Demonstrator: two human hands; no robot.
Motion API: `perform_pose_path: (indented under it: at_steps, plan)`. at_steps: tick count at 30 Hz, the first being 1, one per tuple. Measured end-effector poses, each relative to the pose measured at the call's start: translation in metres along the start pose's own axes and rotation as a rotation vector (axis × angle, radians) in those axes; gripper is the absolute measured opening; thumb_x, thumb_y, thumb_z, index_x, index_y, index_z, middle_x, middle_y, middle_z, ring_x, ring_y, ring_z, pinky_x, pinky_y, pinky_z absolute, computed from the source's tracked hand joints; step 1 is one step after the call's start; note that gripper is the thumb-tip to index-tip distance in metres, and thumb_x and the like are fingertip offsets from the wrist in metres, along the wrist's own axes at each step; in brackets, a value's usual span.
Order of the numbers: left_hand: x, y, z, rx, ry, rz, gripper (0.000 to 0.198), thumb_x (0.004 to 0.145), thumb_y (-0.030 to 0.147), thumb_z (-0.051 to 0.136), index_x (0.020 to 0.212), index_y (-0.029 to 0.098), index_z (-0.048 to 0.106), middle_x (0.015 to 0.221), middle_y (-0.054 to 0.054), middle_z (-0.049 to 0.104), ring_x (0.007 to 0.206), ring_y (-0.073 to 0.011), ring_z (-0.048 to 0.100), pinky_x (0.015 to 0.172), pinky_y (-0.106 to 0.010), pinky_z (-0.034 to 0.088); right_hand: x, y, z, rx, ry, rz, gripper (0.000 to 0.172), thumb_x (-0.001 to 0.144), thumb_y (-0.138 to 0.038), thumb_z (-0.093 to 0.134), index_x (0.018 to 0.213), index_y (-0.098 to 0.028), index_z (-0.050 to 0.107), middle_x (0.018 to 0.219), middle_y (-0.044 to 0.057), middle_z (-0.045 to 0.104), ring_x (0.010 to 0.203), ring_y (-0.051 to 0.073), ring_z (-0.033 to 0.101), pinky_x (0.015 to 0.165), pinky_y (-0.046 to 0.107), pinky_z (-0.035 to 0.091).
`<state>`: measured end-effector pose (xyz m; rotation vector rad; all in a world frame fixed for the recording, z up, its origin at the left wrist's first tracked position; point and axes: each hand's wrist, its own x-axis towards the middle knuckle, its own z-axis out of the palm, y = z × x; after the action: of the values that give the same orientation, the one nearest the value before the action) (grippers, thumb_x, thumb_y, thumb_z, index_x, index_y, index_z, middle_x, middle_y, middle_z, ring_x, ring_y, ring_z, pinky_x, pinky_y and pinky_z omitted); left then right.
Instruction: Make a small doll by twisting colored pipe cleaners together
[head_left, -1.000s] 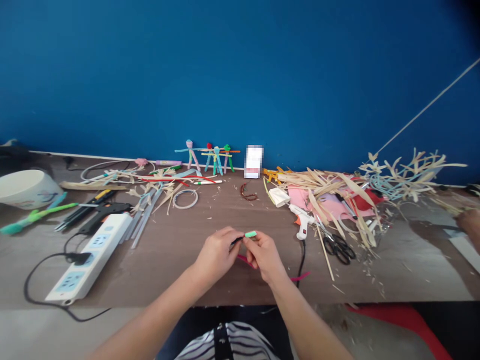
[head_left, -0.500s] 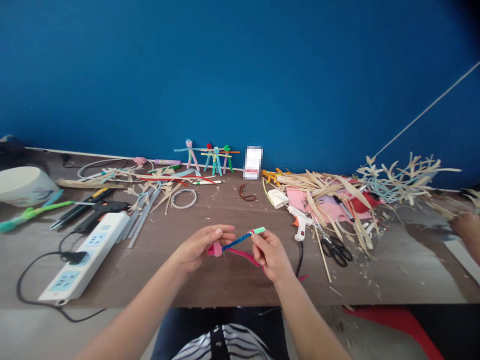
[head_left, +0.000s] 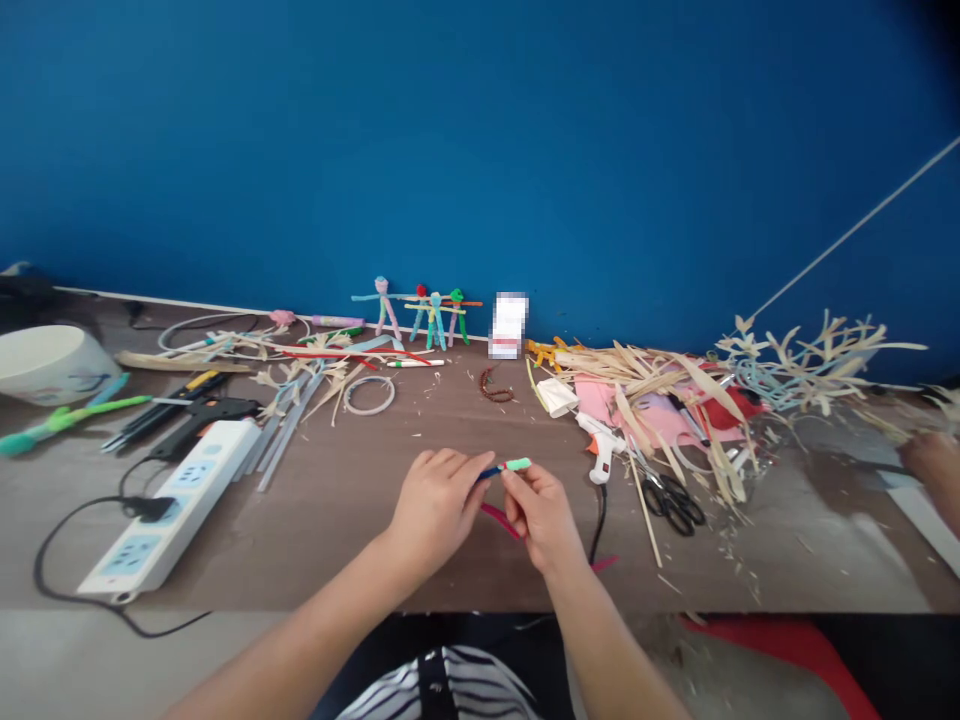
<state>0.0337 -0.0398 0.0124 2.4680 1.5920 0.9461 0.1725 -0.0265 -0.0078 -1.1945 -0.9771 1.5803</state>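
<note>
A white hot glue gun (head_left: 600, 450) lies near black-handled scissors (head_left: 671, 503).

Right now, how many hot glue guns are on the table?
2: a white one by the dried strips, a black one beside the power strip. Others may be hidden.

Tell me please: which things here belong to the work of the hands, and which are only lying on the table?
In the work: left hand, right hand, blue pipe cleaner with mint-green tip, pink pipe cleaner.

Lying about: white glue gun, black-handled scissors, power strip, dried leaf strips.
</note>
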Motion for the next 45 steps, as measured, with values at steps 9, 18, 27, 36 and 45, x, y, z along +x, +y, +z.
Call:
perform_pose_path:
  at_steps: [9, 18, 27, 36, 45]
  plan:
    - [0.007, -0.001, 0.007, -0.202, -0.055, -0.148, 0.020, 0.078, 0.024, 0.047, 0.088, 0.024, 0.065, 0.080, -0.003, 0.069, 0.070, -0.0160, 0.058, 0.066, -0.029, 0.032, -0.001, 0.003, -0.001, -0.016, -0.022, 0.024, 0.023, 0.070, -0.037, 0.057, 0.068, -0.015, 0.051, 0.037, -0.008, 0.043, 0.027, 0.002, 0.028, 0.028, 0.014, 0.017]
    - [0.007, -0.009, 0.009, -0.044, -0.003, -0.125, 0.016, 0.075, 0.022, 0.049, 0.077, 0.023, 0.065, 0.069, -0.001, 0.068, 0.063, -0.0156, 0.057, 0.062, -0.029, 0.027, -0.012, 0.002, 0.001, -0.672, -0.105, -0.283, 0.016, 0.078, -0.022, 0.045, 0.084, -0.018, 0.058, 0.065, 0.002, 0.059, 0.054, 0.012, 0.051, 0.052, 0.023, 0.038]
    - [0.007, -0.014, 0.006, 0.140, -0.114, 0.160, 0.017, 0.076, 0.017, 0.046, 0.066, 0.018, 0.060, 0.055, 0.000, 0.060, 0.056, -0.0137, 0.048, 0.061, -0.032, 0.023, -0.017, -0.034, -0.002, -1.378, -0.125, -0.447, 0.017, 0.082, -0.022, 0.041, 0.078, -0.019, 0.057, 0.074, 0.003, 0.062, 0.066, 0.014, 0.054, 0.060, 0.024, 0.032]
    - [0.006, -0.016, -0.002, -0.298, -0.137, 0.071, 0.014, 0.076, 0.020, 0.049, 0.075, 0.019, 0.063, 0.060, 0.002, 0.062, 0.056, -0.0098, 0.049, 0.066, -0.029, 0.028, 0.019, -0.046, -0.021, -0.671, -0.372, -0.149, 0.013, 0.070, -0.026, 0.055, 0.065, -0.015, 0.059, 0.054, -0.003, 0.052, 0.049, 0.007, 0.043, 0.048, 0.019, 0.032]
    - [0.001, -0.011, 0.007, -0.355, 0.071, -0.263, 0.013, 0.075, 0.026, 0.053, 0.070, 0.019, 0.063, 0.058, 0.002, 0.062, 0.057, -0.0113, 0.051, 0.065, -0.027, 0.033, 0.014, -0.016, -0.006, -0.303, -0.335, 0.050, 0.017, 0.069, -0.031, 0.056, 0.072, -0.014, 0.059, 0.047, -0.007, 0.043, 0.037, 0.004, 0.029, 0.036, 0.017, 0.019]
